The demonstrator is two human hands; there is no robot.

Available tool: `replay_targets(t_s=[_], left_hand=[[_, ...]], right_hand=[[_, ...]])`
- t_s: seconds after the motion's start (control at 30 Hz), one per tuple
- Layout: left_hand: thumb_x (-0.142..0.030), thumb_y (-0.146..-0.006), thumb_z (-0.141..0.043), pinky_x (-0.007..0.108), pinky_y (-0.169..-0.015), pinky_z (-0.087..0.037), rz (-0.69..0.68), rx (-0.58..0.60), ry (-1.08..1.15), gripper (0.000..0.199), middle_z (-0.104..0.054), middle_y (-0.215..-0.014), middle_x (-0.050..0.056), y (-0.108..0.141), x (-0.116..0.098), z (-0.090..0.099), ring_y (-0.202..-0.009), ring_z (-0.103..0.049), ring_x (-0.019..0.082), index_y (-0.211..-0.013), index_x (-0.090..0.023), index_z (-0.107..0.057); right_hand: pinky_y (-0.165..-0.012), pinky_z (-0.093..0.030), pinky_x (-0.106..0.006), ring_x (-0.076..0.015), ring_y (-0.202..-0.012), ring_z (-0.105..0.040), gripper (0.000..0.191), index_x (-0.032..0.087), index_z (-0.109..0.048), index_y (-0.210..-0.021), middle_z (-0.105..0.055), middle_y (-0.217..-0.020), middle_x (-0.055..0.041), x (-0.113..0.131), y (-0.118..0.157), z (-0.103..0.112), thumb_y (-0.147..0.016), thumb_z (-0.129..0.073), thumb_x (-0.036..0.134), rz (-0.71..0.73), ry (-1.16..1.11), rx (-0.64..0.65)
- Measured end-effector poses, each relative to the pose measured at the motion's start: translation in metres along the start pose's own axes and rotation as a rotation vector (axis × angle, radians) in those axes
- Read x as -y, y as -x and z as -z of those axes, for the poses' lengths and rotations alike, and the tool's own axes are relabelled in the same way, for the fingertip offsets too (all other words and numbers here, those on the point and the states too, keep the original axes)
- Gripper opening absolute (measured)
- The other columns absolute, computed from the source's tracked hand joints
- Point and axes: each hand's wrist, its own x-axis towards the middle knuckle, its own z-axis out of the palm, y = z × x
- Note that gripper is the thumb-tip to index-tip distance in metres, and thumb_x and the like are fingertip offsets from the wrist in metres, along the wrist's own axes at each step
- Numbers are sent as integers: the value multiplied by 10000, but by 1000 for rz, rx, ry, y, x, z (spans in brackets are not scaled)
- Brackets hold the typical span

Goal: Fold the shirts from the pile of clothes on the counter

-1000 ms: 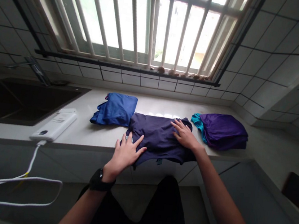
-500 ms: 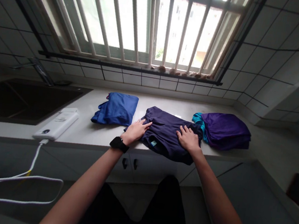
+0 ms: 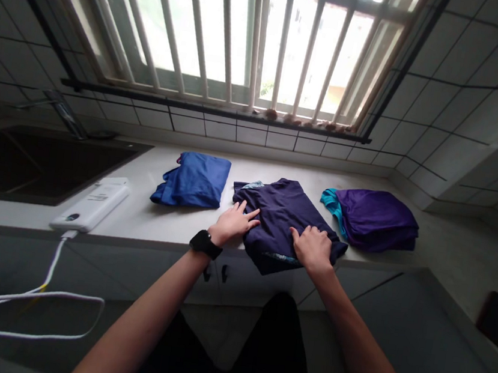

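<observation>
Three garments lie in a row across the surface (image 3: 136, 221), and you have both hands on the middle one. That item, a dark navy T-shirt (image 3: 283, 221), sits at the front edge of the surface, with its lower part reaching over that edge. Your left hand (image 3: 233, 223) is open, fingers spread, with the fingertips on the shirt's left side. A black wristwatch (image 3: 204, 244) is on that wrist. Your right hand (image 3: 313, 249) rests on the shirt's right side near the front edge, fingers bent down onto the cloth. Whether it is gripping fabric, you cannot tell from this view.

A folded royal-blue garment (image 3: 193, 181) lies left of the shirt, a short way apart from it. A folded purple garment (image 3: 374, 220) with a teal edge lies just to its right. Toward the left end of the surface, a white power bank (image 3: 90, 206) lies at the front edge, and a white cable (image 3: 25, 310) runs from it over that edge and loops below. Farther left is a dark sink (image 3: 42, 167) with a metal faucet (image 3: 64, 115) behind it. A barred window (image 3: 248, 41) runs above the back edge.
</observation>
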Motion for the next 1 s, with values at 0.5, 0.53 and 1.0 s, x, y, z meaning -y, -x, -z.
replay_targets(t_s=[0.5, 0.53, 1.0], left_hand=[[-452, -839, -788, 470, -1174, -466, -214, -6, -64, 716, -602, -1504, 163, 64, -44, 28, -1382, -581, 340, -1480, -215, -572], [-405, -801, -829, 508, -1191, -444, -237, -27, -111, 781, -564, -1541, 176, 75, -44, 21, -1417, -545, 362, -1506, -223, -546], [-109, -893, -602, 294, -877, -585, -208, -170, 195, 311, -750, -1095, 54, 108, -25, 68, -983, -726, 197, -1148, -247, -716]], right_hand=[[-1220, -342, -626, -396, -1558, -349, 1000, 283, -424, -1618, -402, -1684, -135, -84, 32, -37, -727, -876, 317, 626, -248, -10], [-1224, -321, -648, -395, -1567, -330, 961, 287, -432, -1612, -399, -1686, -130, -82, 36, -47, -741, -834, 228, 590, -232, -48], [-917, -580, -380, -267, -1012, -735, 465, 281, -744, -1159, -783, -1068, -48, -84, 44, -2, -780, -544, 101, 592, -742, -280]])
